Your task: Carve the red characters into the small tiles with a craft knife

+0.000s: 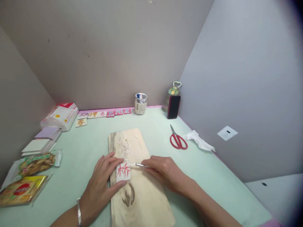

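Observation:
A small white block (123, 171) with a red character on its face lies on a pale wooden board (139, 195). My left hand (101, 186) presses flat beside the block, thumb and fingers bracing it from the left. My right hand (163, 171) grips a thin metal carving tool (140, 165), whose tip touches the block's upper right edge. White shavings (125, 145) are scattered over the far end of the board.
Red scissors (178, 139) and a crumpled tissue (199, 140) lie to the right. A jar (140, 103), a bottle (172, 94) and a phone (173, 107) stand at the back. Carved character tiles (104, 113) line the wall. Tissue pack (60, 116), blank blocks (39, 145) and snack bags (26, 176) sit left.

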`<move>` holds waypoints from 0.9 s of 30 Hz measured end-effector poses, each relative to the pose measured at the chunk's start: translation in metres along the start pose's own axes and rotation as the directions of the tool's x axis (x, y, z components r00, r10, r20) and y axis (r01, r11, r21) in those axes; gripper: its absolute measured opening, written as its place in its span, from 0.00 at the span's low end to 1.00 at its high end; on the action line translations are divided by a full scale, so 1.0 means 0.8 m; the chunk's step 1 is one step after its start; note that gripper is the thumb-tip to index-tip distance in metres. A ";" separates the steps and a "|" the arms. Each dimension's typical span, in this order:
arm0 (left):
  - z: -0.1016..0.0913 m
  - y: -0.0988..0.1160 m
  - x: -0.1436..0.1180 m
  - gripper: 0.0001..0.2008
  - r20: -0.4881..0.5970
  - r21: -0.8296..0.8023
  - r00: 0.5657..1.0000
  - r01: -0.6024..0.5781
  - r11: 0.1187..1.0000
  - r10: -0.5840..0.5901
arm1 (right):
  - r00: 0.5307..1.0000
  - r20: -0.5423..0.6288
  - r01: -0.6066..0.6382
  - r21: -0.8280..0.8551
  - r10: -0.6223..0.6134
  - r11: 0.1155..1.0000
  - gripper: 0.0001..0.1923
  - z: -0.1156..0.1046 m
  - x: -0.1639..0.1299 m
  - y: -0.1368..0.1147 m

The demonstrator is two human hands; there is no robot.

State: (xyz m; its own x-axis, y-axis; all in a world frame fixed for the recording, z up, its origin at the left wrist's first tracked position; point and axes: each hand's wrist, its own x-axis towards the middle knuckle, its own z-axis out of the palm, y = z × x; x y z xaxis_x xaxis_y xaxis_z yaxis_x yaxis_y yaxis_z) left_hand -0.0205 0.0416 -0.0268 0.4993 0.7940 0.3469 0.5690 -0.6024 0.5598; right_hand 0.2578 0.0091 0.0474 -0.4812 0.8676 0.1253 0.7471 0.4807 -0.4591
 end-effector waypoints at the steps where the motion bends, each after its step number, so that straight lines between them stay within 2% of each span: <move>1: 0.000 0.000 0.000 0.23 0.003 -0.002 1.000 -0.002 1.000 0.002 | 1.000 0.015 0.000 -0.018 0.000 1.000 0.10 0.000 -0.001 0.001; 5: -0.002 0.002 0.000 0.21 0.003 -0.017 1.000 -0.004 1.000 0.005 | 0.999 0.026 0.019 0.009 -0.019 1.000 0.14 0.003 -0.003 0.003; 9: -0.002 0.005 -0.002 0.21 0.024 -0.039 0.999 0.022 0.999 -0.021 | 1.000 0.004 0.015 0.079 -0.015 0.997 0.12 0.004 -0.004 0.002; 16: 0.002 0.004 -0.002 0.20 0.000 -0.058 0.998 0.058 0.997 -0.058 | 0.994 0.099 -0.066 0.168 0.050 0.984 0.12 -0.001 -0.007 -0.002; 23: -0.001 0.009 0.000 0.18 -0.005 -0.071 0.996 0.088 0.994 -0.089 | 0.996 0.057 -0.077 0.263 0.064 0.962 0.12 -0.001 -0.004 0.002; 27: -0.001 0.010 0.001 0.18 -0.007 -0.062 0.996 0.085 0.994 -0.085 | 0.998 0.045 -0.057 0.246 0.048 0.967 0.12 0.006 -0.004 0.003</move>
State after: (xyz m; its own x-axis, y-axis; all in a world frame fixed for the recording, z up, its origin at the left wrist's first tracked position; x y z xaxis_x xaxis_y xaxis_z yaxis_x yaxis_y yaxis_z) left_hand -0.0162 0.0374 -0.0218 0.4441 0.8431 0.3033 0.5673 -0.5266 0.6331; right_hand 0.2592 0.0067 0.0417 -0.4647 0.8831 0.0639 0.6376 0.3838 -0.6680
